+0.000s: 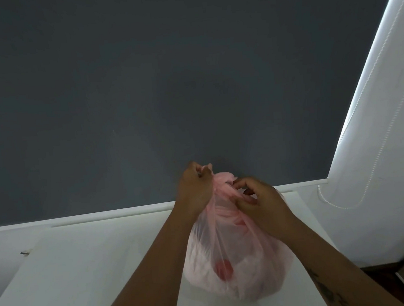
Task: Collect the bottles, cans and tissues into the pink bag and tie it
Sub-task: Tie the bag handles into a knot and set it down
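Observation:
The pink bag (239, 265) stands full on the white table (84, 270), its thin plastic bulging. A red round shape (224, 270) shows dimly through its side; the other contents are blurred. The bag's top is gathered into twisted strands above it. My left hand (195, 189) is closed on one strand at the upper left, pulling it up. My right hand (260, 203) pinches the other strand at the bag's neck, fingers curled around the plastic. No bottles, cans or tissues lie outside the bag in view.
A dark grey wall (166, 83) rises straight behind the table. A white roller blind (383, 138) with a bead cord (340, 204) hangs at the right. A small dark mark (24, 253) sits by the table's left edge. Dark floor (385, 281) shows at the lower right.

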Tool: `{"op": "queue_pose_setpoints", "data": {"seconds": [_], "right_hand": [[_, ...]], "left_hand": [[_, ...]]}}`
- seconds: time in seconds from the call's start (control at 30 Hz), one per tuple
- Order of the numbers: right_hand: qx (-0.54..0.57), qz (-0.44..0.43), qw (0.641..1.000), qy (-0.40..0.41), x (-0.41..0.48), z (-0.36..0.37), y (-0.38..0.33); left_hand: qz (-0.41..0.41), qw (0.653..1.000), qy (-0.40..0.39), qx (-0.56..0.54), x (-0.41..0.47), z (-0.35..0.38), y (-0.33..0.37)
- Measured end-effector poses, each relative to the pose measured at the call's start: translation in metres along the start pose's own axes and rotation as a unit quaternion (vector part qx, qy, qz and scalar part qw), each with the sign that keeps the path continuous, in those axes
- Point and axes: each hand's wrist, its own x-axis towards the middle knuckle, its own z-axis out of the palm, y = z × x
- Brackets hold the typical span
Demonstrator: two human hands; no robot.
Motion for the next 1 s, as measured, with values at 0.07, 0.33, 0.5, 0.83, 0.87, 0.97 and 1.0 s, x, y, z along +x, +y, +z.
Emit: {"op": "queue_pose_setpoints", "data": {"seconds": [0.07,0.33,0.5,0.83,0.87,0.97,1.0], "right_hand": [[-0.011,0.002,1.000,0.029,-0.001,0.005,-0.001],[-0.036,-0.025,0.999,-0.006,0.002,0.007,0.002],[0.127,0.049,0.989,-0.059,0.001,-0.007,-0.005],[0.269,0.176,0.944,-0.078,0.009,-0.012,0.006],[0.259,0.174,0.946,-0.087,0.009,-0.012,0.007],[0.206,0.150,0.963,-0.085,0.006,-0.011,0.004],[0.189,0.126,0.972,-0.058,0.005,-0.010,0.003]], "left_hand": [[0.005,1.000,0.000,0.010,-0.001,0.000,-0.001],[0.048,0.999,0.018,-0.003,0.001,0.003,-0.006],[0.069,0.995,-0.020,-0.069,0.002,0.003,-0.005],[0.032,0.997,-0.055,-0.049,0.002,0.003,-0.007],[0.032,0.997,-0.052,-0.057,0.002,0.004,-0.006],[0.037,0.997,-0.038,-0.063,0.003,0.005,-0.006],[0.038,0.997,-0.037,-0.058,0.002,0.005,-0.005]]}}
